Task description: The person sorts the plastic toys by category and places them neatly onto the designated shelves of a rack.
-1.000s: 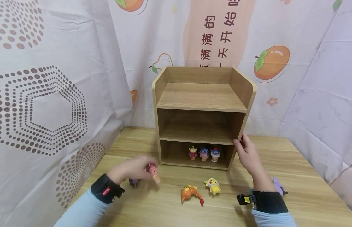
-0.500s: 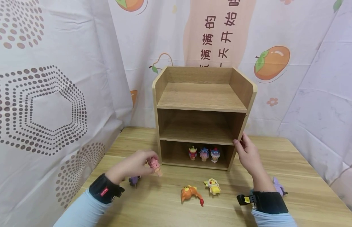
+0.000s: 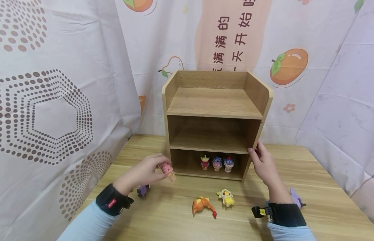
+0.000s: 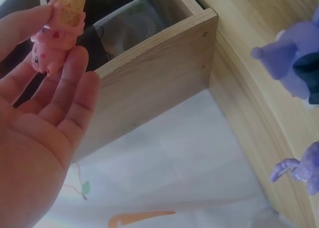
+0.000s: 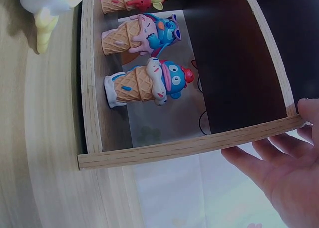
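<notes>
My left hand [image 3: 144,172] pinches a pink ice-cream-cone figurine [image 3: 168,169] between thumb and fingers, just off the lower left front of the wooden shelf [image 3: 214,101]. In the left wrist view the figurine's waffle cone [image 4: 73,8] points up and its pink head hangs down. My right hand [image 3: 263,164] grips the shelf's right side panel, thumb at the front edge and fingers along the outer face. In the bottom compartment stand a red-and-green cone figurine [image 3: 204,163], a pink-and-blue one [image 3: 216,164] and a blue one with a red top [image 3: 228,164].
On the table [image 3: 175,221] lie an orange figurine [image 3: 200,204] with a red-tipped tail and a yellow figurine [image 3: 226,197]. A dark purple figurine [image 3: 142,190] is below my left hand; a lilac one [image 3: 296,198] is partly behind my right forearm. Patterned cloth [image 3: 150,43] hangs behind.
My left hand has moved slightly up and right with the pink figurine, closer to the shelf's lower left corner, uncovering more of the purple figurine. My right hand stays on the side panel.
</notes>
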{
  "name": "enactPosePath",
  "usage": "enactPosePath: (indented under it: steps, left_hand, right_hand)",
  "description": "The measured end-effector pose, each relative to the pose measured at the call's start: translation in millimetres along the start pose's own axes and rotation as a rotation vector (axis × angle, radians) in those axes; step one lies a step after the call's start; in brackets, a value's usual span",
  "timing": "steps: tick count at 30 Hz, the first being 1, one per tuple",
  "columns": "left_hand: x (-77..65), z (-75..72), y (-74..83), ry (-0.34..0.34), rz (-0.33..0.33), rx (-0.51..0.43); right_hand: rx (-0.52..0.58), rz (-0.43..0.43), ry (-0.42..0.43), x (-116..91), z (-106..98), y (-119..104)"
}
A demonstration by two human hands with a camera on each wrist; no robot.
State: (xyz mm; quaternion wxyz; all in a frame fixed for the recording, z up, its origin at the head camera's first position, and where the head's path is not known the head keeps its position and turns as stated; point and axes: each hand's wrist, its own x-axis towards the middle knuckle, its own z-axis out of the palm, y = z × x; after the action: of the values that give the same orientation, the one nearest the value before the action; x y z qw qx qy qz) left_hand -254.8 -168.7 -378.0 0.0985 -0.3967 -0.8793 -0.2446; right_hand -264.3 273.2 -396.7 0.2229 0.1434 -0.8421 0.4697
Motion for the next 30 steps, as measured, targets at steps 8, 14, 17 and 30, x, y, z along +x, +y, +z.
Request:
enactPosePath:
  steps: [8,14,17,30]
  left_hand:
    - [6.2,2.9,2.6,0.021,0.012,0.012]
    - [12.2,8.2,1.7,0.019,0.014,0.046]
    - [15.5,10.5,2.0,0.03,0.026,0.049]
    - [30.9,22.8,5.6,0.033,0.006,0.096]
  right_hand:
    - [-0.021,0.01,-0.007,1.2,0.5,11.6]
    - [-0.058,0.005,-0.009,1.0,-0.2,12.2]
    - [-0.06,0.004,-0.008,1.0,-0.6,12.5]
    - [-0.047,0.012,-0.011,0.5,-0.6,11.9]
